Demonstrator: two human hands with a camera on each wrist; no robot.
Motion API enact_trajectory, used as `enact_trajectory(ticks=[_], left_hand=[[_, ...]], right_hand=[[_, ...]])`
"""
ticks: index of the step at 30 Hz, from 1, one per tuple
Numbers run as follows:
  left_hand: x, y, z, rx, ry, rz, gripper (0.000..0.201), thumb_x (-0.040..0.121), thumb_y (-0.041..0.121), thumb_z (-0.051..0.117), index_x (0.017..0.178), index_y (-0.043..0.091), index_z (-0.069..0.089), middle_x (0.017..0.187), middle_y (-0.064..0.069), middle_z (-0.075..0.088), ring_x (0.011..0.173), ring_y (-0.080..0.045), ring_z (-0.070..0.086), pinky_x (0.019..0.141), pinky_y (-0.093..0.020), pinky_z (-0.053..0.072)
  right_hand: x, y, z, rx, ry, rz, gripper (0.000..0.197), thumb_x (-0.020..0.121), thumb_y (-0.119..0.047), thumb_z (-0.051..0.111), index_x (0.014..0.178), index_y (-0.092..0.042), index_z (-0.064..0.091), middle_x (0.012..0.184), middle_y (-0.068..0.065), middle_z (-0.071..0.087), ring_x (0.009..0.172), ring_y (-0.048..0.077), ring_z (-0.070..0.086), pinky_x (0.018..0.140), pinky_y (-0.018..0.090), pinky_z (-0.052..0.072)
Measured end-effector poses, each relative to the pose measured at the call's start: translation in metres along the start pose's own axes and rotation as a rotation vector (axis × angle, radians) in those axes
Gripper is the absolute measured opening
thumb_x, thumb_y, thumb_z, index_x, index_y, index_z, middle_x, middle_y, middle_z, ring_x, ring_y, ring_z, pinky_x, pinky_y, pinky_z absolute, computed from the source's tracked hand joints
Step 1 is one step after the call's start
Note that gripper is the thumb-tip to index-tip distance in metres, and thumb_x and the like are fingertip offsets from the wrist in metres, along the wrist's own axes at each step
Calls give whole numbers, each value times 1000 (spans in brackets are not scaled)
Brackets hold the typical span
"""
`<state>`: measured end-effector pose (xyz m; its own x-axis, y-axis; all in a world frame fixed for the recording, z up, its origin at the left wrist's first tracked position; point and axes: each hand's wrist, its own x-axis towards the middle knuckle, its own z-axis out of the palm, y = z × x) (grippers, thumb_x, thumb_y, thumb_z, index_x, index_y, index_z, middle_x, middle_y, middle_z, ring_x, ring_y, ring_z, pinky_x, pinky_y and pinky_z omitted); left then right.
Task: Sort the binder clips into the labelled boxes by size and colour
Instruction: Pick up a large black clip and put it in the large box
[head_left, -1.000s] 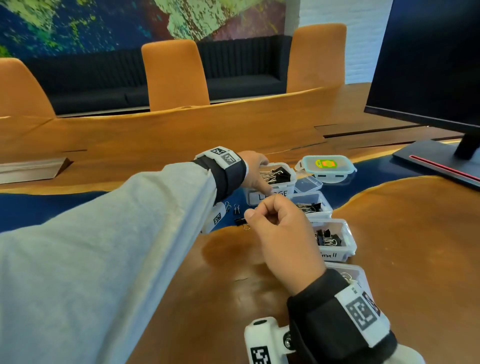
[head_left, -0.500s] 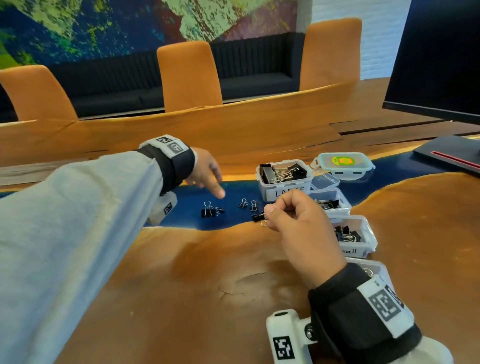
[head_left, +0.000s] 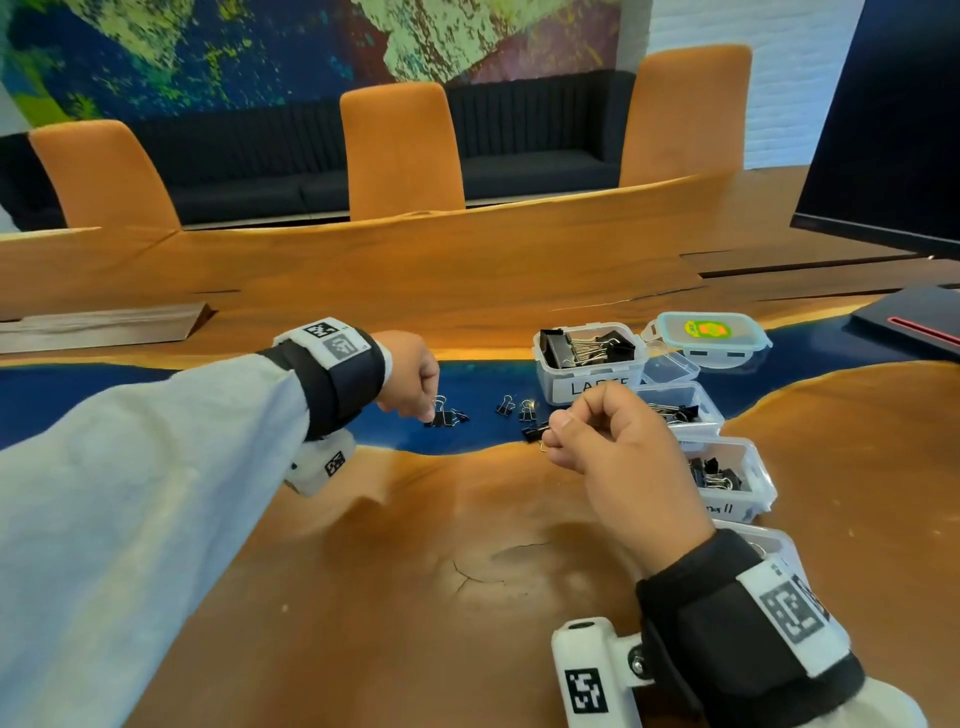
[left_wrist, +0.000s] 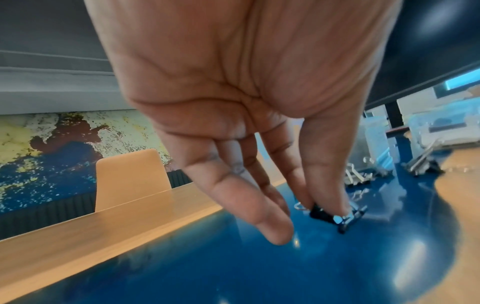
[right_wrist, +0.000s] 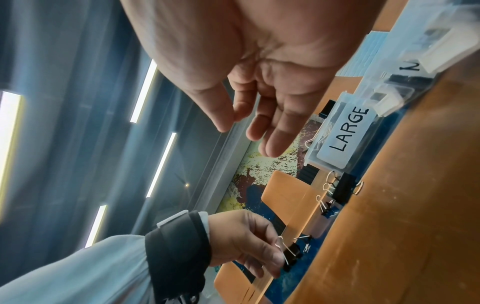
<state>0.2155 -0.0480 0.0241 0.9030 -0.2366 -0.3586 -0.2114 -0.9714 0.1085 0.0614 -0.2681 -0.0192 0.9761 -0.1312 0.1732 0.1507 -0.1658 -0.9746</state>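
Two hands are working at once. Your left hand (head_left: 410, 376) pinches a small black clip (left_wrist: 322, 212) that sits on the blue strip (head_left: 208, 395) of the table. Your right hand (head_left: 618, 447) hovers loosely curled and empty above another clip (head_left: 535, 431) near the LARGE box (head_left: 592, 382). The risk is a fingertip grip on the clip's smooth body: it may squirt free. Loose clips (head_left: 517, 408) lie nearby, so a careless sweep could scatter them. Read the labels, since the boxes stand close together.

Brightly lit by long white ceiling light strips (right_wrist: 161, 164); glare on glossy blue resin tabletop inlay (left_wrist: 337, 267); blurred, warped edges.
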Motion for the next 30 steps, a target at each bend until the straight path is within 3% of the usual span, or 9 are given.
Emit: enact_trajectory(ticks=[4,8,12,15,17,20,24,30], left_hand=[[-41,7,-2,-329,53,144,10,86,20,79,84,11,73,75,5,77,64,-1,69,64,-20,54],[-88,25,17,-736,30,243,10,89,9,74,90,4,66,82,-11,78,76,-16,74,72,-28,59],[-117,39,47,-991,47,288,7,89,3,72,91,10,70,78,-11,75,76,-19,73,71,-30,60],[-125,42,66,-1094,77,291,14,89,2,71,98,11,76,77,-10,74,73,-16,71,68,-26,58],[-128,41,72,-1157,97,269,12,88,4,72,95,11,78,76,-12,74,71,-16,70,67,-23,57],[-130,37,75,-1216,111,226,9,88,6,71,87,11,78,73,-12,73,67,-15,69,64,-21,57],[-129,36,80,-1272,114,171,10,90,6,69,83,10,76,73,-14,73,66,-16,69,64,-22,59],[-129,33,87,-1365,189,116,8,89,9,71,82,8,75,72,-13,74,63,-14,68,62,-22,59]], right_hand=[[-2,3,0,-10,-42,-6,13,90,-28,65,84,-18,62,87,10,70,88,30,68,85,53,56],[-5,2,3,3,-136,-25,10,88,-28,70,97,-29,68,94,-6,70,92,13,68,87,45,58],[-10,-4,2,-59,-204,-107,16,87,-30,72,101,-35,73,95,-9,70,85,10,65,79,31,55],[-12,-7,2,-117,-231,-148,9,84,-33,74,92,-36,76,91,-7,70,80,13,62,75,30,53],[-12,-6,3,-146,-251,-171,6,84,-29,76,87,-34,77,87,-6,70,75,16,61,71,29,52],[-11,-3,3,-178,-282,-204,10,85,-20,76,83,-30,75,81,-8,68,68,14,55,63,20,46],[-14,-6,3,-161,-350,-238,11,86,-18,74,83,-28,73,83,-1,66,73,23,56,69,32,47],[-17,-10,3,-157,-434,-244,11,82,-21,79,83,-32,77,86,1,64,74,26,55,71,26,47]])
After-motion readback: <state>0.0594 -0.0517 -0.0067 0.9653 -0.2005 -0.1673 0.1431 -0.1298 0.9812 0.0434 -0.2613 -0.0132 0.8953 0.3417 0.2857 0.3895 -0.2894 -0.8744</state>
